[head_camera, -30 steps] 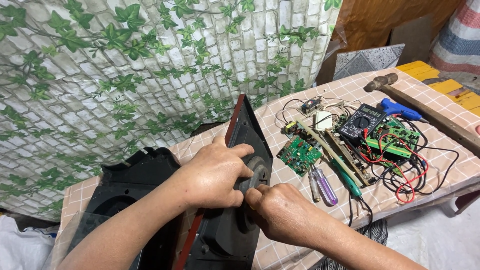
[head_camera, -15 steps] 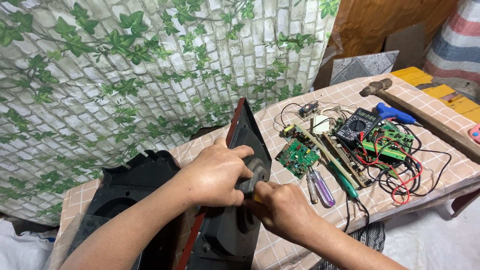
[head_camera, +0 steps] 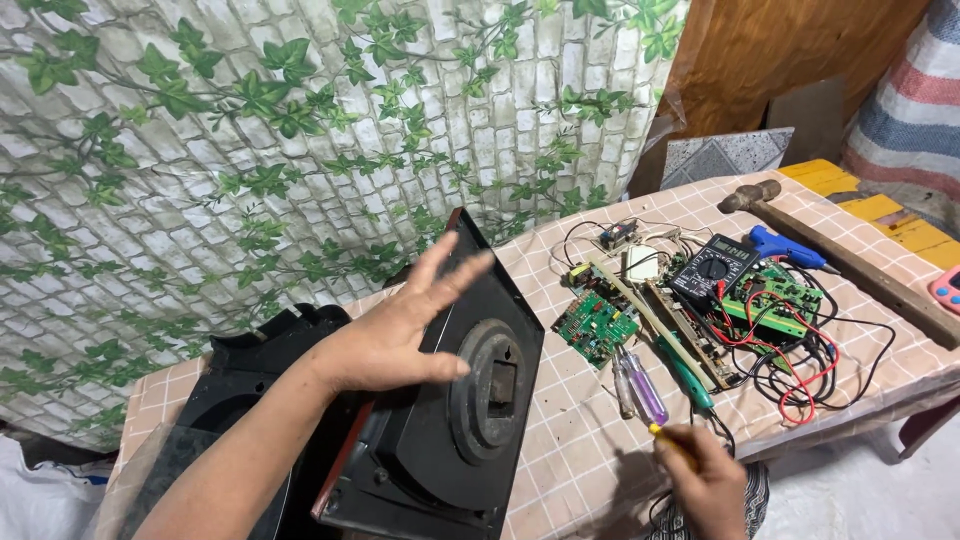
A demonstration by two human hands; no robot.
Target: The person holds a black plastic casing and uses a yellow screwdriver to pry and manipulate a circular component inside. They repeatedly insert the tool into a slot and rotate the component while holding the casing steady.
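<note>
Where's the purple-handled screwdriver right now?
The purple-handled screwdriver lies on the checked tablecloth, right of the black panel, below the green circuit board, just above the right hand.

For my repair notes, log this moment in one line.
left hand: open on black panel | right hand: holds yellow tool | screwdrivers nearby

2 bare forearms, no sleeves, no gloves, no watch, no rings visible. Left hand point(head_camera: 400, 335) broad, with 5 fingers in view and short nails, forearm entering from 7 o'clock. Right hand point(head_camera: 705, 478) seen from its back at 5 o'clock, knuckles and wrist showing, fingertips hidden.
</note>
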